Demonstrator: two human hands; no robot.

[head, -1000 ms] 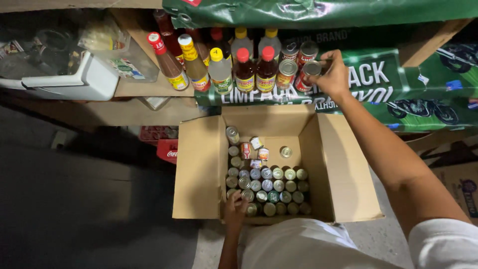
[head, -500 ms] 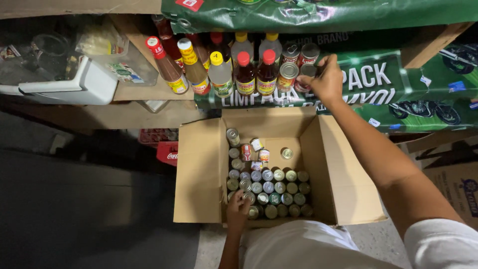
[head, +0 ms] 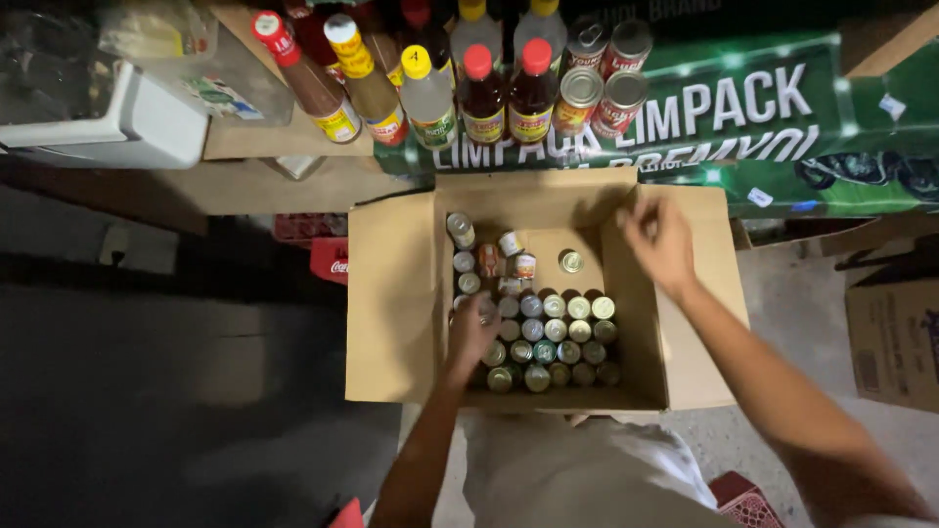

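An open cardboard box stands below me on the floor. Rows of small tin cans fill its near half, and a few more lie loose toward the back. My left hand reaches into the box's left side, its fingers curled over a small can there. My right hand hovers over the right rear of the box, fingers apart and empty. Larger cans are stacked on the shelf just behind the box, beside several sauce bottles with red and yellow caps.
A green printed carton lines the shelf at right. A white plastic container sits at the left of the shelf. A red crate is left of the box, and a second cardboard box stands at right.
My right hand has come down from the shelf cans to above the box, now empty. My left hand has slid forward over the cans at the box's left.
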